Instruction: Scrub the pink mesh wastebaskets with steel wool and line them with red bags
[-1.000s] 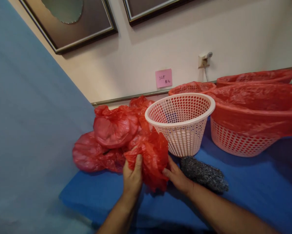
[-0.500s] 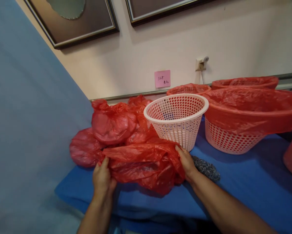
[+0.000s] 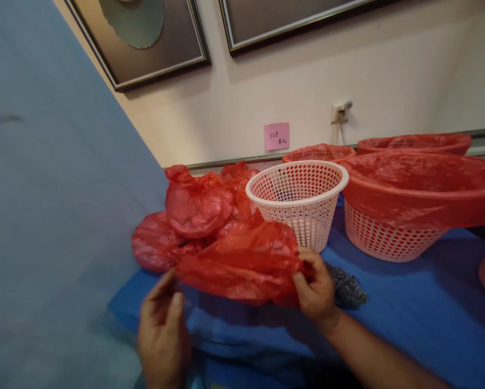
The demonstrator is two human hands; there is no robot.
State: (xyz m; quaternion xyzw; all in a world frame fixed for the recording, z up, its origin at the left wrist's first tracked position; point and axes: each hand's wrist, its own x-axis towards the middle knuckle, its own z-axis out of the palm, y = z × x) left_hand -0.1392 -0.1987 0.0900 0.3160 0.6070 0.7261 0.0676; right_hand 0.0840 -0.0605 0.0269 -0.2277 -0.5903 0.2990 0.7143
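Note:
A thin red plastic bag (image 3: pixel 242 265) is stretched sideways above the blue-covered table. My right hand (image 3: pixel 316 283) is closed around the gathered right end of it. At its left end my left hand (image 3: pixel 163 329) has thumb and fingers apart, the fingertips close to the plastic; whether they touch it I cannot tell. Just behind the bag stands a white perforated plastic basket (image 3: pixel 311 216), nothing lining its rim. Several filled red bags (image 3: pixel 199 208) are heaped behind and to the left. A dark grey speckled bundle (image 3: pixel 346 286) lies beyond my right hand.
Larger baskets with red plastic over their rims (image 3: pixel 404 208) stand on the right, with more behind. A blue cloth (image 3: pixel 408 308) covers the table. A light blue panel (image 3: pixel 55 189) closes off the left side. A pink note (image 3: pixel 277 136) and a socket (image 3: pixel 340 113) are on the wall.
My left hand has come off the bag's edge and dropped down and left, its fingers spreading. My right hand has turned and bunched its end of the bag. The view has shifted slightly.

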